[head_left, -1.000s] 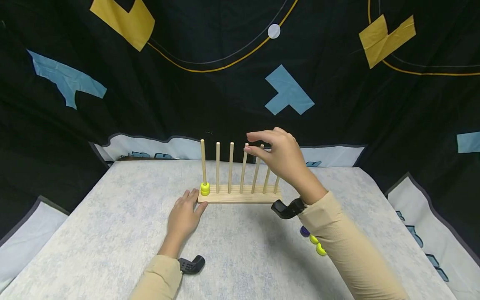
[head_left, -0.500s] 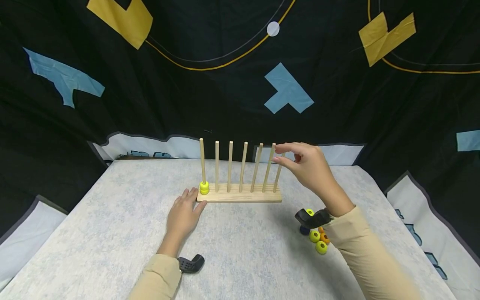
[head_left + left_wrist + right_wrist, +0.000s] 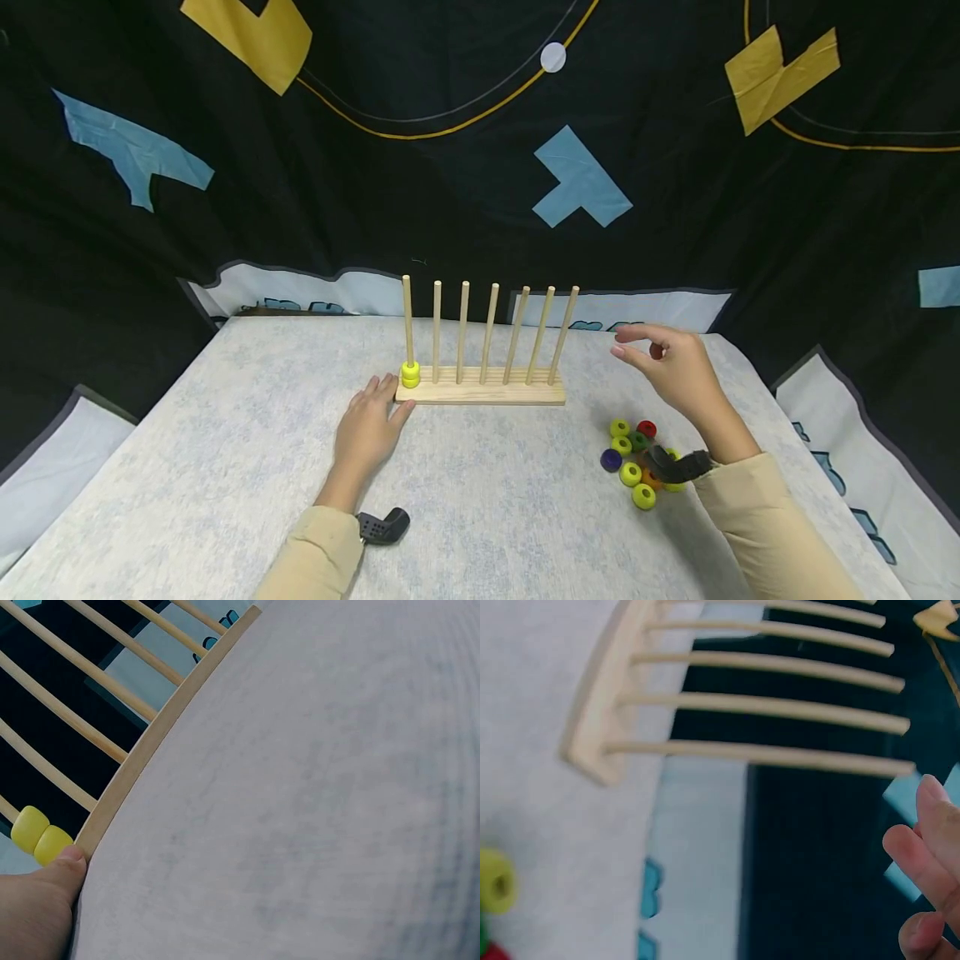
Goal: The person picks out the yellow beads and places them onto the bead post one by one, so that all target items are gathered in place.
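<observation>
A wooden peg rack (image 3: 480,392) stands on the table with several upright dowels. Two yellow beads (image 3: 410,375) are stacked on its leftmost dowel. My left hand (image 3: 367,429) rests at the rack's left end, thumb at the front corner and fingers along the side; the left wrist view shows the thumb (image 3: 64,871) right by the yellow beads. To the right of the rack, my right hand (image 3: 671,371) is raised above the table, thumb and index finger apart with nothing between them. In the right wrist view its fingers (image 3: 930,862) are near the dowel tips.
Loose beads lie right of the rack: several yellow ones (image 3: 643,497), a purple one (image 3: 611,460), a red one (image 3: 647,429), a green one (image 3: 638,442) and an orange one (image 3: 651,478). My right wrist camera (image 3: 667,465) partly covers them. A black curtain (image 3: 375,208) hangs behind the table.
My right hand has moved right and down, from above the middle dowels to beyond the rack's right end, uncovering more loose beads. The left hand has stayed at the rack's end.
</observation>
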`<state>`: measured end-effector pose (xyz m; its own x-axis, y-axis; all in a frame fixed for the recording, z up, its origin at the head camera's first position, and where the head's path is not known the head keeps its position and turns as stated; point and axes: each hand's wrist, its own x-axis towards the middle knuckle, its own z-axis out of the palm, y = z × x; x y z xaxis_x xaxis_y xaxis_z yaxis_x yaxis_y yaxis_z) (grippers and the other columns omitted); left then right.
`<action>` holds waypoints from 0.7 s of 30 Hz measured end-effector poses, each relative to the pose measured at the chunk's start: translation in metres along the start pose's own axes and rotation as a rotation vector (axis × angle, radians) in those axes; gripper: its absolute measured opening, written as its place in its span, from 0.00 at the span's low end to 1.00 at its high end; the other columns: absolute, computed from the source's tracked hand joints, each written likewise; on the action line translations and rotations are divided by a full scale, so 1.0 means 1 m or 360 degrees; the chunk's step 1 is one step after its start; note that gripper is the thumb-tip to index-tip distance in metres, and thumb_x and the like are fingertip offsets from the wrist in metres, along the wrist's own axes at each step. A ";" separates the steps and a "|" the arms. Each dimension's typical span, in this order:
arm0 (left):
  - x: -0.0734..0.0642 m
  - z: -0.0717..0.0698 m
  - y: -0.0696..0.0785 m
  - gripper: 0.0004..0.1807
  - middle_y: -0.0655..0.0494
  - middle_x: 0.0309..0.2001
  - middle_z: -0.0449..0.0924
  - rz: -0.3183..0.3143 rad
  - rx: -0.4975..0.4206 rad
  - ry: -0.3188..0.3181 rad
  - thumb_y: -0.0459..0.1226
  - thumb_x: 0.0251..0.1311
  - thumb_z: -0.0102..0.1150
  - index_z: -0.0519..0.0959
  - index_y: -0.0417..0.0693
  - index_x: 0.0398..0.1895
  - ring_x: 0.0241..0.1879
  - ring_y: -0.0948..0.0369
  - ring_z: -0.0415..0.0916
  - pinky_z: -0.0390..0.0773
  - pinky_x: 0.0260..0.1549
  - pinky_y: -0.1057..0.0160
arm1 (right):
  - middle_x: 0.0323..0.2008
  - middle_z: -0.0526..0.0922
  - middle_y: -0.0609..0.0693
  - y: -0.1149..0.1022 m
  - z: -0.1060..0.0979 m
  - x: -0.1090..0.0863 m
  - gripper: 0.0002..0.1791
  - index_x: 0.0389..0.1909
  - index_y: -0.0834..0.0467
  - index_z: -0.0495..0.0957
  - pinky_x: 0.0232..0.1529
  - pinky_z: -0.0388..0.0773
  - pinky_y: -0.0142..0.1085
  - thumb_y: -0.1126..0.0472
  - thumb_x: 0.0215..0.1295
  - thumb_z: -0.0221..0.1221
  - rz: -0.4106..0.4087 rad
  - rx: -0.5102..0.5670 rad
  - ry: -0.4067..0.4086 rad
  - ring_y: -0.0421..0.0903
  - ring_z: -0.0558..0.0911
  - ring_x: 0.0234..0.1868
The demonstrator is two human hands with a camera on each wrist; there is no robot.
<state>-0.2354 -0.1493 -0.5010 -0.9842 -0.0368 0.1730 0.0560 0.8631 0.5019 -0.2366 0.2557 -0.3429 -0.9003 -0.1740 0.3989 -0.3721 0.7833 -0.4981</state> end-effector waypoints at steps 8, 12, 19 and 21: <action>0.000 0.000 0.000 0.36 0.44 0.74 0.62 -0.0003 0.0004 -0.0005 0.53 0.71 0.52 0.64 0.39 0.73 0.76 0.43 0.54 0.53 0.75 0.42 | 0.51 0.87 0.53 0.039 0.012 -0.021 0.21 0.55 0.53 0.82 0.36 0.74 0.34 0.46 0.67 0.62 0.0222 -0.0038 -0.0215 0.49 0.74 0.40; -0.001 -0.001 0.000 0.36 0.44 0.74 0.62 -0.0006 0.0008 -0.0003 0.53 0.71 0.52 0.64 0.39 0.73 0.76 0.43 0.54 0.52 0.76 0.42 | 0.55 0.85 0.55 0.056 0.020 -0.029 0.23 0.58 0.54 0.80 0.45 0.81 0.46 0.47 0.67 0.63 0.0337 -0.0085 -0.0376 0.55 0.78 0.47; 0.000 -0.001 0.001 0.36 0.45 0.74 0.62 -0.0012 0.0009 -0.0009 0.53 0.71 0.52 0.64 0.40 0.73 0.76 0.44 0.54 0.52 0.76 0.43 | 0.58 0.82 0.57 0.076 0.036 -0.037 0.24 0.60 0.56 0.79 0.46 0.82 0.49 0.50 0.67 0.63 0.0455 -0.0141 -0.0622 0.51 0.80 0.42; 0.000 0.000 0.001 0.36 0.45 0.75 0.62 -0.0016 0.0010 -0.0014 0.53 0.71 0.52 0.63 0.40 0.73 0.76 0.44 0.53 0.52 0.76 0.43 | 0.57 0.83 0.57 0.080 0.039 -0.039 0.23 0.60 0.56 0.79 0.45 0.82 0.46 0.51 0.67 0.64 0.0453 -0.0131 -0.0661 0.48 0.80 0.41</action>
<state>-0.2350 -0.1489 -0.5005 -0.9862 -0.0408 0.1605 0.0452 0.8660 0.4980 -0.2403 0.3019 -0.4287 -0.9834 -0.1562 -0.0920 -0.0948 0.8757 -0.4734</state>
